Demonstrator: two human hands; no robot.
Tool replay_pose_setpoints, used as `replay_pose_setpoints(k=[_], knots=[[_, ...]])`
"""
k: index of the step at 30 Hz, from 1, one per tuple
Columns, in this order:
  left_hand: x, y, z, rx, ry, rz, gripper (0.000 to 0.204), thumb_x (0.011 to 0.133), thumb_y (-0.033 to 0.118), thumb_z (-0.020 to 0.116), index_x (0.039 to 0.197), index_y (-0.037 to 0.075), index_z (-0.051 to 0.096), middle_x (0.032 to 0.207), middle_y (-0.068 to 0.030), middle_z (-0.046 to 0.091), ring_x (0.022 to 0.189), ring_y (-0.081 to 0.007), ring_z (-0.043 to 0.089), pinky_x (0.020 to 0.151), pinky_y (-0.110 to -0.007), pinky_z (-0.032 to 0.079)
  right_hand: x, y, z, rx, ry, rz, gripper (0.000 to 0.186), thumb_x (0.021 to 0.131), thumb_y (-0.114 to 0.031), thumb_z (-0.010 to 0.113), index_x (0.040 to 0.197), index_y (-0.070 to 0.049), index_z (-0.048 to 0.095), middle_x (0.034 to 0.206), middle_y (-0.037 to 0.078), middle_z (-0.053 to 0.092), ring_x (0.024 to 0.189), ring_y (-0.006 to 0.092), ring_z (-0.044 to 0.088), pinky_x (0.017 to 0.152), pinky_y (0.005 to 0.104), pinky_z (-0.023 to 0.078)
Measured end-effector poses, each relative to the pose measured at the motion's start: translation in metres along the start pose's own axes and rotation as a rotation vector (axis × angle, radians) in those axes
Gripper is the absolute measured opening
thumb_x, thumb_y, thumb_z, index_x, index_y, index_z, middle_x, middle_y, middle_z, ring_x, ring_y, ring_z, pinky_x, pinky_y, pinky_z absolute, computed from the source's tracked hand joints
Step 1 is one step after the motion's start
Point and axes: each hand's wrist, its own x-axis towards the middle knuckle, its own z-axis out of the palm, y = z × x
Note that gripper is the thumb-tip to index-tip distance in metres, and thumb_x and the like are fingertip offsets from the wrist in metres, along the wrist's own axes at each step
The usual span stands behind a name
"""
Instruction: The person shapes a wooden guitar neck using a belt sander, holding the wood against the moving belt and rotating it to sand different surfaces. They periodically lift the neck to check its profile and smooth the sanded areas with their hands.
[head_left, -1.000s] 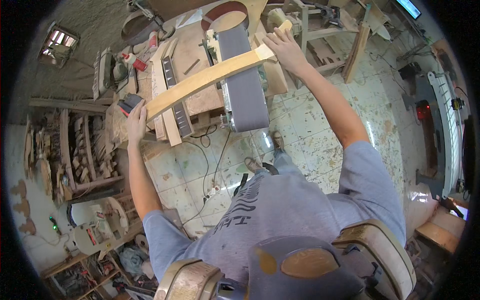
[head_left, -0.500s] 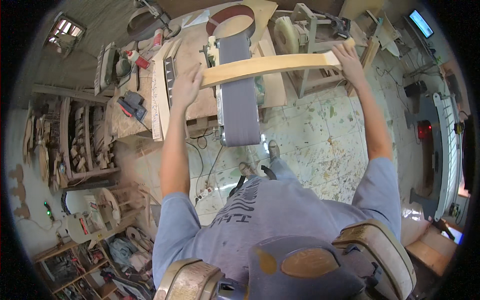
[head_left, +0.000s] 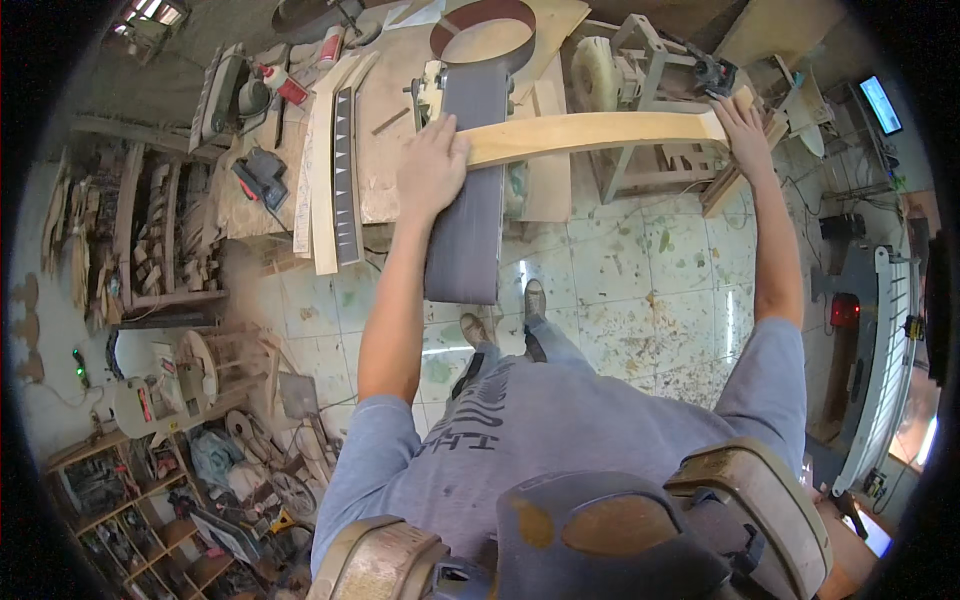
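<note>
Grey short-sleeved T-shirt (head_left: 560, 420) (dark print), bare forearms, worn respirator (head_left: 590, 540).

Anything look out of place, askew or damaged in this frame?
Nothing alarming. The curved wooden piece lies across the sanding belt, left hand pressing one end, right hand gripping the other. The tiled floor is blotched and stained, and the workbench is cluttered with tools and long wood strips.
</note>
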Motion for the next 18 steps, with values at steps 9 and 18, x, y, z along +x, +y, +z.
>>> replay_pose_setpoints(k=[9, 18], knots=[[-0.02, -0.077, -0.065, 0.105, 0.013, 0.013, 0.051, 0.102, 0.043, 0.051, 0.135, 0.005, 0.063, 0.137, -0.016, 0.063, 0.126, -0.0334, 0.058, 0.109, -0.041, 0.042, 0.045, -0.092, -0.015, 0.1, 0.184, -0.055, 0.054, 0.092, -0.009, 0.054, 0.146, -0.014, 0.048, 0.15, 0.007, 0.05, 0.145, 0.0306, 0.039, 0.121, 0.0491, 0.029], [-0.053, -0.18, -0.132, 0.082, -0.028, -0.019, 0.049, 0.104, 0.041, 0.049, 0.133, 0.004, 0.064, 0.135, -0.0192, 0.064, 0.127, -0.0357, 0.058, 0.11, -0.04, 0.042, 0.06, -0.21, -0.058, 0.178, 0.283, -0.027, 0.05, 0.09, -0.01, 0.06, 0.14, -0.011, 0.053, 0.145, 0.01, 0.055, 0.145, 0.0325, 0.041, 0.119, 0.053, 0.032]])
